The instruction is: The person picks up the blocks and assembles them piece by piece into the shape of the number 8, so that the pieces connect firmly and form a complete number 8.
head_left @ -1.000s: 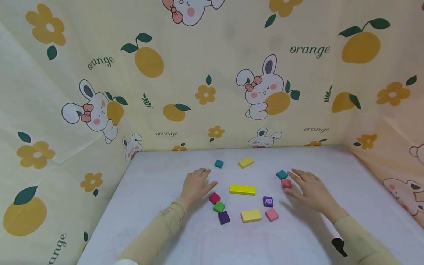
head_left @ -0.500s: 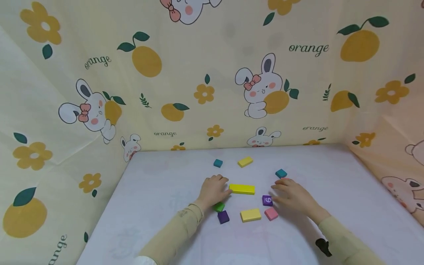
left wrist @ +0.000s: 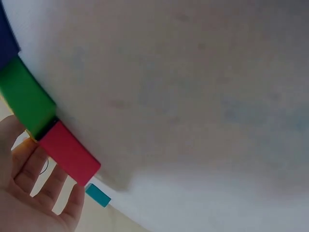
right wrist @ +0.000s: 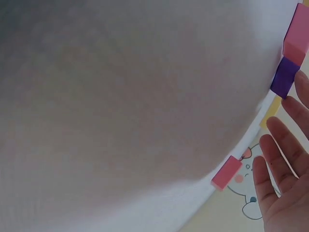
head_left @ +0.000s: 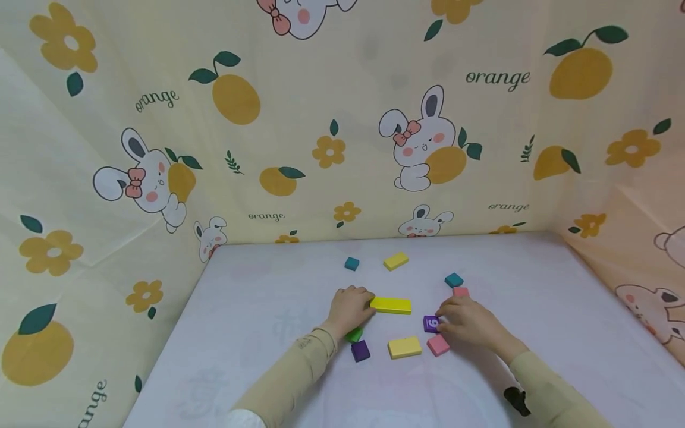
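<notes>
A long bright yellow block [head_left: 391,305] lies mid-table in the head view. My left hand [head_left: 349,309] pinches its left end between thumb and fingers. That hand hides the red block [left wrist: 70,153], which shows in the left wrist view beside the green block [left wrist: 29,99]. My right hand [head_left: 471,321] has thumb and index finger at the right edge of the purple numbered block [head_left: 431,324], pinching it; its other fingers are extended. A pink block [head_left: 438,345] sits just in front of the purple one. Another pink block [head_left: 461,292] lies partly behind the right hand.
A dark purple block [head_left: 361,351] and a pale yellow block [head_left: 404,347] lie nearer me. Farther back are a teal block [head_left: 351,263], a yellow block [head_left: 396,261] and a second teal block [head_left: 453,279]. A patterned cloth [head_left: 321,202] stands behind the white table [head_left: 257,297].
My left hand has moved right, over the red block, to the long yellow block's left end. My right hand has moved left and nearer me, from the back pink block to the purple numbered block.
</notes>
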A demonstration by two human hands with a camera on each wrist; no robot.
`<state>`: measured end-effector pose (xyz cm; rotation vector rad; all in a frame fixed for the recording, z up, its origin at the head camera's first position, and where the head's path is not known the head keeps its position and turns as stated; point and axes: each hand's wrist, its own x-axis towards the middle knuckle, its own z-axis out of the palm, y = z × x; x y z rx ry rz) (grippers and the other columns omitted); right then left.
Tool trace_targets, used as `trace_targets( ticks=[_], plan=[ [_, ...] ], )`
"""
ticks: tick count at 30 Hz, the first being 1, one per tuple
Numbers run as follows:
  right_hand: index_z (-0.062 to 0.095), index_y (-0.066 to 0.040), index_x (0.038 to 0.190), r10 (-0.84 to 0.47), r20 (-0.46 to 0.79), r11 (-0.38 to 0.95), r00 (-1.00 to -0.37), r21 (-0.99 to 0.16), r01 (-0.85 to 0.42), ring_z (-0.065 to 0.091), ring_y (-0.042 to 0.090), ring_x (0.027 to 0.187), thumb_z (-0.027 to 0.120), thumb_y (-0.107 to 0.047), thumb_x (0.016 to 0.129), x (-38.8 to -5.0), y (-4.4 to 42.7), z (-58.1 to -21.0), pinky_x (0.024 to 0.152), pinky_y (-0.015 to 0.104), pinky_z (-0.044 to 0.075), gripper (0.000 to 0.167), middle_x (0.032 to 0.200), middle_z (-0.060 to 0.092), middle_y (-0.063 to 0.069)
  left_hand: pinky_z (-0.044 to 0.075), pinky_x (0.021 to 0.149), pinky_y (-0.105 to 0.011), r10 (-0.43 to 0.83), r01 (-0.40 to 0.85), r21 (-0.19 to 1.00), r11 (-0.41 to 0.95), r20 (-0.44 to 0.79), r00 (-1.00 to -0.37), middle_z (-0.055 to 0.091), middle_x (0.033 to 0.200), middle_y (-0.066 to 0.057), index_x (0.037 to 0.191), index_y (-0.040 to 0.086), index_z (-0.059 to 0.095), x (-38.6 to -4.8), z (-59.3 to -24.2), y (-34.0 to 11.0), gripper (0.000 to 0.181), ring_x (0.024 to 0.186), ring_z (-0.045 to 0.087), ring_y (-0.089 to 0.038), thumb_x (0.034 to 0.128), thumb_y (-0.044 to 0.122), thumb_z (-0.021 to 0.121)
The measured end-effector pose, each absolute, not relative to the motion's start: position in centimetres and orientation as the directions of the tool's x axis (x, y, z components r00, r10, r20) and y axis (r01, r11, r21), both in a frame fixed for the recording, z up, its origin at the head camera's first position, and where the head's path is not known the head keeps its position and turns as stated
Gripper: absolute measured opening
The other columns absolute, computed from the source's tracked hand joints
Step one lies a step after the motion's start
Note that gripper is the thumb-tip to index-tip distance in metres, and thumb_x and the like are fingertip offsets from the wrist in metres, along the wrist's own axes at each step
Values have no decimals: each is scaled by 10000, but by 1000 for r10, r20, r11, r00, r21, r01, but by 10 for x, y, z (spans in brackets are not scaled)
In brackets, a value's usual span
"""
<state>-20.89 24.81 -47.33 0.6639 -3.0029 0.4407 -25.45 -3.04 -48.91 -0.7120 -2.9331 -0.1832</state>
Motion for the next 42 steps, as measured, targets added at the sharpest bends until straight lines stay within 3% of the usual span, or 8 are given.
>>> trace_targets(
  ticks=[13, 24, 42],
  plan=[
    [701, -147, 1006, -392, 62, 880, -918, -265, -394, 599, 226, 965, 702, -300, 810, -212, 247, -474, 857, 463, 510, 248, 1019, 666, 25, 468, 806, -315, 434, 446, 65, 893, 144, -889, 702, 1019, 81, 1094, 236, 686, -259, -489, -23, 333, 901, 617, -113, 834, 440, 644],
    [691, -132, 1039, -389, 20, 873, -921, -312, -375, 585, 218, 978, 691, -261, 822, -220, 240, -475, 856, 447, 511, 252, 1029, 661, 22, 475, 773, -304, 401, 417, 118, 901, 132, -906, 710, 1012, 71, 1093, 229, 692, -263, -494, -20, 343, 879, 626, -115, 816, 430, 666],
    [689, -110, 1058, -384, 23, 884, -923, -279, -375, 595, 227, 973, 682, -258, 832, -227, 231, -473, 847, 441, 515, 270, 1029, 666, 46, 475, 775, -307, 391, 400, 148, 905, 84, -916, 711, 1009, 56, 1094, 218, 698, -265, -488, -18, 341, 874, 616, -115, 807, 404, 687]
  ],
)
